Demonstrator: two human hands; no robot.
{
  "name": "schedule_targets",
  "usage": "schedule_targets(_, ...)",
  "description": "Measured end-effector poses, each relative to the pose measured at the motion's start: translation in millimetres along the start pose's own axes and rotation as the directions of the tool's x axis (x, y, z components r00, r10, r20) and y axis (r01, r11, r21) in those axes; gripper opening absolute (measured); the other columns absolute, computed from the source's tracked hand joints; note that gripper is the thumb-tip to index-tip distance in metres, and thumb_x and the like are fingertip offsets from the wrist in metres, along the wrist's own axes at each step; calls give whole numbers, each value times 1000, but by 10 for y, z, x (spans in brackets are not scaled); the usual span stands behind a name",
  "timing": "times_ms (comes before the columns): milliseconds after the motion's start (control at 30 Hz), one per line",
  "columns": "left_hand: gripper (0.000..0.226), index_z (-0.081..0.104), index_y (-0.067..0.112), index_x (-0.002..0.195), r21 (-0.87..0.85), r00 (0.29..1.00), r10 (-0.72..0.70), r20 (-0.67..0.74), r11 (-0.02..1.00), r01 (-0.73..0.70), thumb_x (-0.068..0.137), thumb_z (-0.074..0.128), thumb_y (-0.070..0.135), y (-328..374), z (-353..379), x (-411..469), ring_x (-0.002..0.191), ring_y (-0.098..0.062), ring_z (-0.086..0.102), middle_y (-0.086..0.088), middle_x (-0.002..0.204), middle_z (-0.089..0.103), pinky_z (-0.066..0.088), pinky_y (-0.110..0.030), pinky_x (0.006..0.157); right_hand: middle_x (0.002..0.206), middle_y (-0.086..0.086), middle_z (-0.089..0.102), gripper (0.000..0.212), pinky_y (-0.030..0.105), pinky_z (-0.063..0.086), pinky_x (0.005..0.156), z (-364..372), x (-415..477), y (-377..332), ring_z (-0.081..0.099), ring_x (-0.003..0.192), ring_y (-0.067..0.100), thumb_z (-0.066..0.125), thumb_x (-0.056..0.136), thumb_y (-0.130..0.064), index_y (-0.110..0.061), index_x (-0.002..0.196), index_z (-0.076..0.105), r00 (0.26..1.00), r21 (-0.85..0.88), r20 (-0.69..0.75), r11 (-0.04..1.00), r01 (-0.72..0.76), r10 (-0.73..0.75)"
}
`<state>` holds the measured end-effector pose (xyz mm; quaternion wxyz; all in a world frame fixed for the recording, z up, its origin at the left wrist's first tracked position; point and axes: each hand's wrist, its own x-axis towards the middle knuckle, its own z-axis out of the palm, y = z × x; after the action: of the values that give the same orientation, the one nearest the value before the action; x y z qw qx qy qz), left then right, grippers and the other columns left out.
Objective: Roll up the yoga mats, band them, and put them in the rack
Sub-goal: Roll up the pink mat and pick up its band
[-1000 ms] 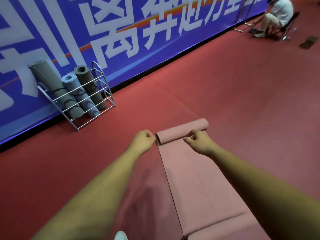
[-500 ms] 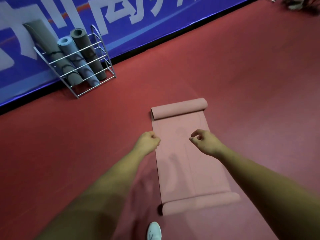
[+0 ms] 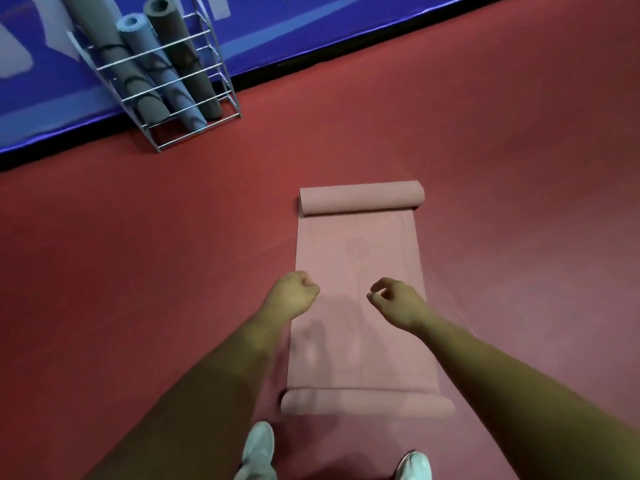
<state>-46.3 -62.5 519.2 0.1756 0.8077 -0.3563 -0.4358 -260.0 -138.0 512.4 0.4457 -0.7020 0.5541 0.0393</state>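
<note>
A pink yoga mat [image 3: 356, 244] lies on the red floor in front of me. Its far end is rolled into a short roll [image 3: 362, 197], and its near end curls up [image 3: 363, 401] by my feet. My left hand [image 3: 292, 294] hovers in a fist over the mat's left edge and holds nothing. Over the middle of the mat, my right hand [image 3: 398, 303] hangs with loosely curled fingers, also holding nothing. At the far left a wire rack [image 3: 227, 88] leans against the wall with three rolled mats in it: grey [image 3: 117, 57], blue [image 3: 159, 71] and dark grey [image 3: 183, 57].
A blue banner wall [image 3: 311, 22] runs along the back, with a black strip at its foot. My white shoes [image 3: 258, 452] stand at the mat's near end. Red floor stretches between the mat and the rack, and off to the right.
Both hands have let go of the far roll and drawn back toward me. The view has tilted down, so the mat's near curled end and my shoes now show.
</note>
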Motion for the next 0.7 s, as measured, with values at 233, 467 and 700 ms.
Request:
schedule_targets(233, 29, 65, 8, 83, 42, 999, -33, -12, 999, 34, 71, 51, 30, -261, 957, 234, 86, -28, 68, -7, 86, 72, 55, -37, 80, 100, 4, 70, 34, 28, 44, 80, 218, 419, 905, 62, 98, 24, 53, 98, -35, -14, 123, 61, 991, -66, 129, 997, 37, -29)
schedule_targets(467, 7, 55, 18, 81, 289, 999, 34, 20, 957, -39, 87, 52, 19, -1173, 1783, 802, 83, -23, 55, 0, 84, 60, 35, -25, 68, 106, 4, 69, 36, 28, 44, 83, 1210, 973, 1862, 61, 103, 23, 55, 97, -36, -14, 126, 59, 989, -73, 151, 997, 11, 0)
schedule_targets(700, 8, 54, 23, 76, 315, 994, -13, 112, 949, -23, 84, 52, 21, -2427, 2536, 1411, 79, -19, 57, 4, 83, 61, 37, -25, 64, 112, 7, 68, 43, 30, 46, 91, 2378, 1486, 2816, 60, 108, 24, 57, 96, -38, -13, 132, 55, 981, -107, 191, 994, -13, 33)
